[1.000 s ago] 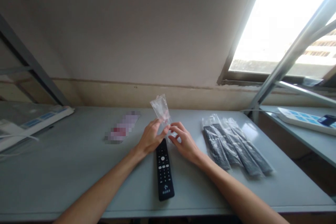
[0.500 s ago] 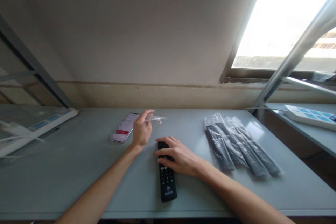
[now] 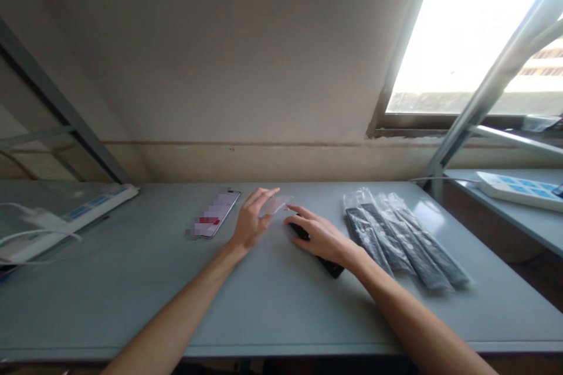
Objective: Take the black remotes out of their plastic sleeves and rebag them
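Head view: right hand on the black remote, clear plastic bag at my left hand

And look at this, I've got both hands busy! My left fingers are curved, half open, with the bag caught loosely between fingertips and thumb; it's so thin and see-through that I can't tell whether anything sits inside. Over to my right: those fingers arch over the remote's upper end, partly closed, and I have hold of it from above. It slants on the grey surface, lower end pointing towards my right forearm, its markings mostly under my hand and too blurred to read.

Just beyond, four wrapped remotes, dark ones, lie side by side, sleeved in crinkled clear plastic, lettering too faint to make out. Left of me, a phone lies screen up: one red patch, the rest masked by pixel blocks. Blue panels mark the white power strip at far left, too small for any reading!
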Demonstrator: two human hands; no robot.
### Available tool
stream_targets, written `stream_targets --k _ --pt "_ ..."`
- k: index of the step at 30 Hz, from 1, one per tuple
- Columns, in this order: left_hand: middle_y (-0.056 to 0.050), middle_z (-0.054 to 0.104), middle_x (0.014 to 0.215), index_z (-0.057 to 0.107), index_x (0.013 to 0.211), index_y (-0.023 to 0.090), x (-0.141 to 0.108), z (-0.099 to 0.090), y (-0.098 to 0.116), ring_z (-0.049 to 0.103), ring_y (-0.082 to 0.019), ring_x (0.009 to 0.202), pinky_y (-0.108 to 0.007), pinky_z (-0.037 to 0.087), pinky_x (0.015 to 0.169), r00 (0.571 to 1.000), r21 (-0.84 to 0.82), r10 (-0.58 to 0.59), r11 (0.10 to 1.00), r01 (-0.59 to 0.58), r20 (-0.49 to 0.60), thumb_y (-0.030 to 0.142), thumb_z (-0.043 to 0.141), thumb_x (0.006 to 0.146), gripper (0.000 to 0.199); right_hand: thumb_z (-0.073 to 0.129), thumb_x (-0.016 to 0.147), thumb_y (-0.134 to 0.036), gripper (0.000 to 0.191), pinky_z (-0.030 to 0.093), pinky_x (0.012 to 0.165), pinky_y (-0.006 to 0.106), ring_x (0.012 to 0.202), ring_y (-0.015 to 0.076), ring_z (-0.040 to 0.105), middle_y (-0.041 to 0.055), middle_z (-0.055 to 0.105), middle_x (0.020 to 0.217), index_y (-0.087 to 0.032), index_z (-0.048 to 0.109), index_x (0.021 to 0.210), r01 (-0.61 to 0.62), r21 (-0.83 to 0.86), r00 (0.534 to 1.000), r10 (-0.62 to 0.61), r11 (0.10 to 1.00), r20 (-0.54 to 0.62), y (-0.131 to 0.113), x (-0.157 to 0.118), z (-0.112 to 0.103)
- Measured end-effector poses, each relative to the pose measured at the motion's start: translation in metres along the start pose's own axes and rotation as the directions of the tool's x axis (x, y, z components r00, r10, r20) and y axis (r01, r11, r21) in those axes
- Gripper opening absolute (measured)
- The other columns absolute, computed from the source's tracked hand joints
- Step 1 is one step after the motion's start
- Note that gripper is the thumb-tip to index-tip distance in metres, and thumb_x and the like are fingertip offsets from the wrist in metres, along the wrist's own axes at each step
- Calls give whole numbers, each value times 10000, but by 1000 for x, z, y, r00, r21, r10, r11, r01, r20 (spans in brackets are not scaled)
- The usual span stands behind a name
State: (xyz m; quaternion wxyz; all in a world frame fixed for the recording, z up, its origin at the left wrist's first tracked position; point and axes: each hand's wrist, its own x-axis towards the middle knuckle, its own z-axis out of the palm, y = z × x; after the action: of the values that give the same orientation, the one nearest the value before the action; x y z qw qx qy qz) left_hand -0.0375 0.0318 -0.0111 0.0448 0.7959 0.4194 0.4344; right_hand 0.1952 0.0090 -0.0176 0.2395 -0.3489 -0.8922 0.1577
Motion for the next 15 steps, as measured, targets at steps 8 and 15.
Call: stream_targets --k 8,15 --pt "-76 763 1240 679 1288 243 3 -12 0 690 -229 1191 -451 505 1079 932 116 360 928 -354 -36 143 504 1024 332 720 927 -296 709 531 1006 393 1152 275 660 143 573 1367 -231 415 1564 -129 -172 986 145 977 87 -8 -5 -25" --pt "-47 795 1028 674 931 228 1 -6 11 734 -221 1040 -396 522 940 946 -13 269 961 -276 -183 244 637 998 77 690 902 -374 804 496 987 393 1187 336 669 172 672 1307 -203 361 1616 -223 -154 897 264 963 354 -5 -9 -47"
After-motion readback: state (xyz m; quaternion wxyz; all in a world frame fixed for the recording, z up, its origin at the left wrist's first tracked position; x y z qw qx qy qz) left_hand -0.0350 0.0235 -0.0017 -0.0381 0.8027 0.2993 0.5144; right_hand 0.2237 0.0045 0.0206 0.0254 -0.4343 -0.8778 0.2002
